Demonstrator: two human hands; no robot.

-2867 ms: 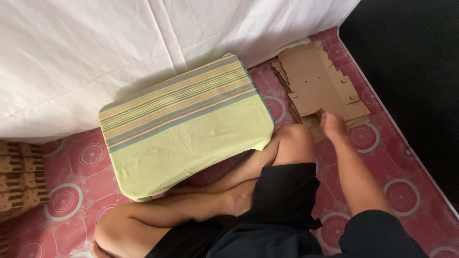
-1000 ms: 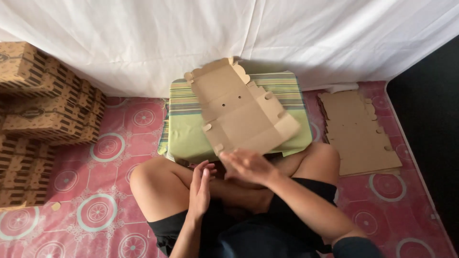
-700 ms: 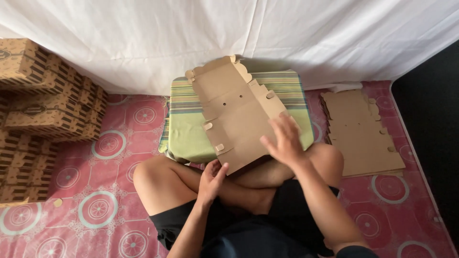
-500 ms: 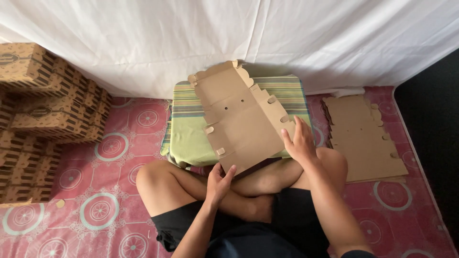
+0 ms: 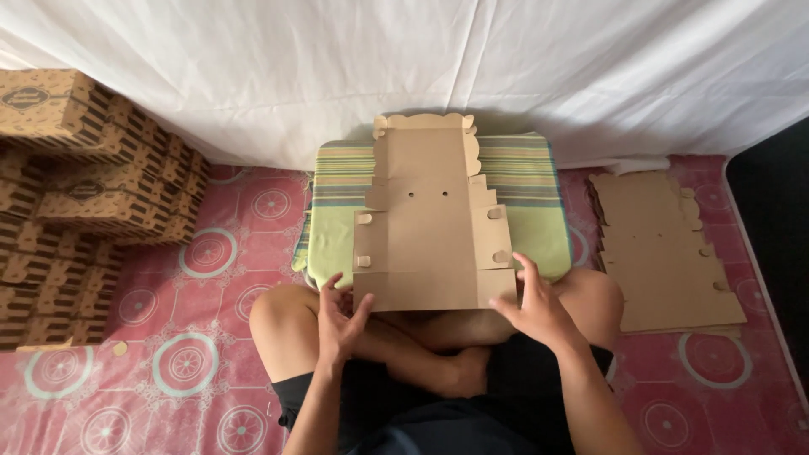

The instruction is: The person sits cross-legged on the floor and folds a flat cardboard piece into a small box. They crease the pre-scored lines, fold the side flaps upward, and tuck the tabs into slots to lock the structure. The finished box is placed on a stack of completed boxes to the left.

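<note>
A flat, unfolded brown cardboard box blank (image 5: 425,221) lies lengthwise on a green striped cushion (image 5: 531,190) in front of my crossed legs. My left hand (image 5: 339,318) grips its near left corner, fingers spread along the edge. My right hand (image 5: 533,305) holds the near right corner, thumb on top. The blank's far end with scalloped flaps reaches the white sheet.
A stack of flat cardboard blanks (image 5: 662,249) lies on the red patterned mat (image 5: 190,371) to the right. Assembled brown boxes (image 5: 76,181) are piled at the left. A white sheet (image 5: 421,67) hangs across the back. A dark area (image 5: 775,202) borders the far right.
The blank was tilted diagonally and held up; it now lies straight on the cushion. Both hands have moved to its near corners.
</note>
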